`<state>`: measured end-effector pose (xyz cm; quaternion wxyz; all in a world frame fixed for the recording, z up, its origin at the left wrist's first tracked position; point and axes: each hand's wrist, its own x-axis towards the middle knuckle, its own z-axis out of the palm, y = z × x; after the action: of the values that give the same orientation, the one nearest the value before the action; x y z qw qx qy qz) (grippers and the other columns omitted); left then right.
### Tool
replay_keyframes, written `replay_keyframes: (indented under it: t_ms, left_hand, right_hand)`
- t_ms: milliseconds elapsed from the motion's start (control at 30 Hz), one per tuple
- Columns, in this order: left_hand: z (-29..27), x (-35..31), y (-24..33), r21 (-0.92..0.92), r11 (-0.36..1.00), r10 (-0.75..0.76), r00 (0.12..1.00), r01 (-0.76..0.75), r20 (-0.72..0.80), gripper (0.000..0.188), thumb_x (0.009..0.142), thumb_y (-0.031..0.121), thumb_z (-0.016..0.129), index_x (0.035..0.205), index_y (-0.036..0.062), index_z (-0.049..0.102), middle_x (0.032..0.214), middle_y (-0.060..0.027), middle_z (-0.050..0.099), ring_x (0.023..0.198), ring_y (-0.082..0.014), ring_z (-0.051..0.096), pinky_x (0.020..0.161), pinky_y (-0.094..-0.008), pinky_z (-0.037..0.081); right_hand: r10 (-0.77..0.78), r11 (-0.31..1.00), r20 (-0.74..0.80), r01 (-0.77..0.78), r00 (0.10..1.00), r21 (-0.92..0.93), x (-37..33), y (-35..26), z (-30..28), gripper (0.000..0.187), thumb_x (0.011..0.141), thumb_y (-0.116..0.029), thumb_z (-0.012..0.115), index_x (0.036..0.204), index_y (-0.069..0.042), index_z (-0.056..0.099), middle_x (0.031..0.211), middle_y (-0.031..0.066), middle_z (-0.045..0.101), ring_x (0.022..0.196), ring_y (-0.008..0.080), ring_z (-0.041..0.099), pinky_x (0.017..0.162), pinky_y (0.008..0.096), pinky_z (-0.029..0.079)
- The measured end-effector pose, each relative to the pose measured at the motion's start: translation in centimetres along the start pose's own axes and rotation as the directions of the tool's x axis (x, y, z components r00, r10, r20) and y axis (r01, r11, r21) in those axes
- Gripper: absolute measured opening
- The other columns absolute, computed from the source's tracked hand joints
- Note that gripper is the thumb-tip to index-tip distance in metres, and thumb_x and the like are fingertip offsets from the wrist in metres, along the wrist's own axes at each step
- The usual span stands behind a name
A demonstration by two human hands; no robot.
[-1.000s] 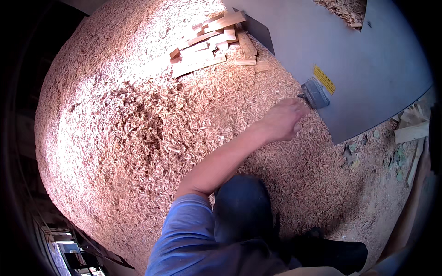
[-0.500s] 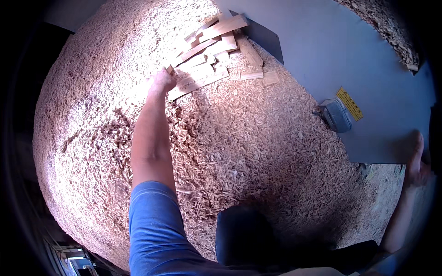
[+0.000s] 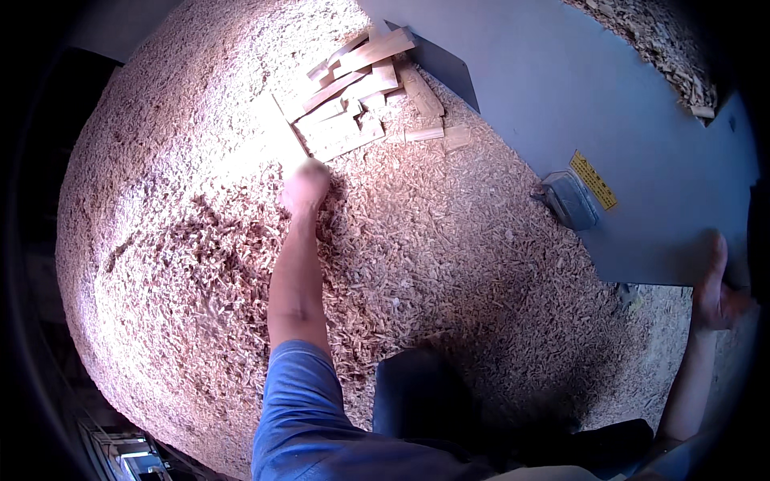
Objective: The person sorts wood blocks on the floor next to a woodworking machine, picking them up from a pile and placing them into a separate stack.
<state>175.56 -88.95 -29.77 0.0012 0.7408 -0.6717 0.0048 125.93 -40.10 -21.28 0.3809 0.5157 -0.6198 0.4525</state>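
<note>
While our left hand reaches out over the wood shavings, it hangs with the fingers curled loosely down, and we cannot tell whether it grips anything; blur hides the fingertips. Just beyond that hand lies the heap of short wooden offcuts, flat pale pieces stacked crosswise, the nearest plank close to our knuckles but apart from them. One pale strip runs from the heap toward the hand.

Our right hand is well apart from the left, far out at the lower right, its fingers laid against the lower edge of the grey metal panel. How firmly it grips there we cannot say.

Nothing here works as a true container; the shavings themselves form one wide mound that carries the offcuts. More shavings show past the panel's upper right edge.

On the panel, between our two hands, sit a small grey box and, touching its far side, a yellow label. The panel's slanting edge meets the shavings beyond and to the right of our left hand, with a dark angled plate beside the offcuts. To the left of that hand the mound lies open up to its dark rim. Near our body a dark-clad knee and a blue sleeve fill the lower edge.
</note>
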Motion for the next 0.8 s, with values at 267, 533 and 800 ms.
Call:
replay_keyframes:
  t_ms: [267, 533, 800]
  left_hand:
    - [-1.2, -17.7, -0.9, -0.953, 0.259, 0.169, 0.963, 0.160, 0.208, 0.062, 0.086, 0.025, 0.062, 0.139, -0.0062, 0.053, 0.092, -0.0097, 0.071, 0.070, -0.0175, 0.064, 0.064, -0.0313, 0.053]
    - [-5.7, -34.6, 4.0, -0.791, 0.535, 0.677, 0.410, 0.296, 0.611, 0.063, 0.076, 0.027, 0.068, 0.130, -0.0055, 0.066, 0.121, -0.0238, 0.069, 0.115, -0.0281, 0.062, 0.098, -0.0341, 0.049]
    - [-4.9, -47.7, 21.0, -0.869, 0.447, 0.821, -0.288, -0.214, 0.493, 0.026, 0.088, 0.027, 0.065, 0.104, 0.0114, 0.079, 0.074, -0.0026, 0.067, 0.062, -0.0101, 0.057, 0.069, -0.0266, 0.051]
  right_hand:
    - [-0.023, 0.981, 0.088, 0.039, 0.996, -0.188, 0.7, -4.6, -0.4, 0.067, 0.088, -0.005, 0.076, 0.148, -0.003, 0.045, 0.152, 0.0211, 0.041, 0.145, 0.0338, 0.032, 0.115, 0.0481, 0.042]
    - [0.186, 0.815, 0.824, -0.553, 0.535, 0.175, -6.6, -9.3, -9.8, 0.083, 0.077, -0.002, 0.076, 0.151, -0.005, 0.040, 0.155, 0.0191, 0.040, 0.147, 0.0399, 0.035, 0.121, 0.0496, 0.030]
    - [-0.022, 0.855, 0.993, -0.513, 0.114, 0.078, -10.3, -8.6, -15.3, 0.062, 0.071, 0.003, 0.076, 0.129, -0.006, 0.056, 0.111, 0.0223, 0.066, 0.104, 0.0411, 0.064, 0.091, 0.0467, 0.053]
